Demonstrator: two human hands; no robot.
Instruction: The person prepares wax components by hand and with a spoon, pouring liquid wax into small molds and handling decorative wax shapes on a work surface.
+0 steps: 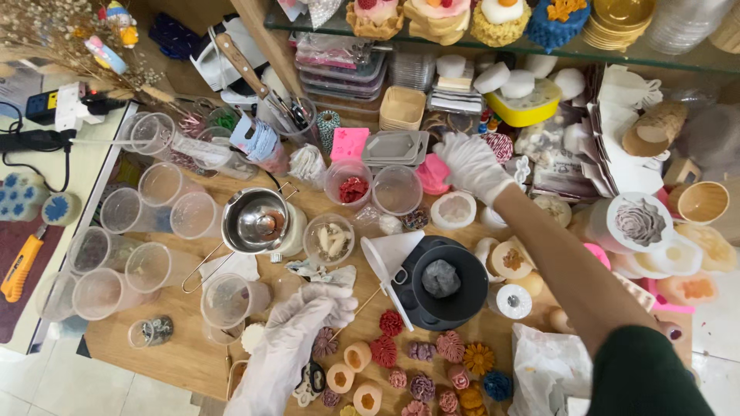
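Note:
My right hand (472, 163), in a white glove, reaches far over the table and rests its fingers on a pink silicone mould (432, 176) beside a round white mould (453, 209). My left hand (320, 304), also gloved, hovers low near the table's front, its fingers curled around a thin wooden stick (362, 304). Just below it lie several small flower-shaped wax pieces (391, 323) in red, purple and yellow. Between my hands sits a black scale (439, 289) with a grey lump on it and a white funnel-shaped cup (389, 254).
A steel pouring pot (254, 222) stands mid-table. Several clear plastic cups (150, 266) crowd the left side. Moulds, trays and boxes (401, 108) pile up at the back, with a white paper bag (543, 370) at front right. An orange cutter (21, 266) lies far left.

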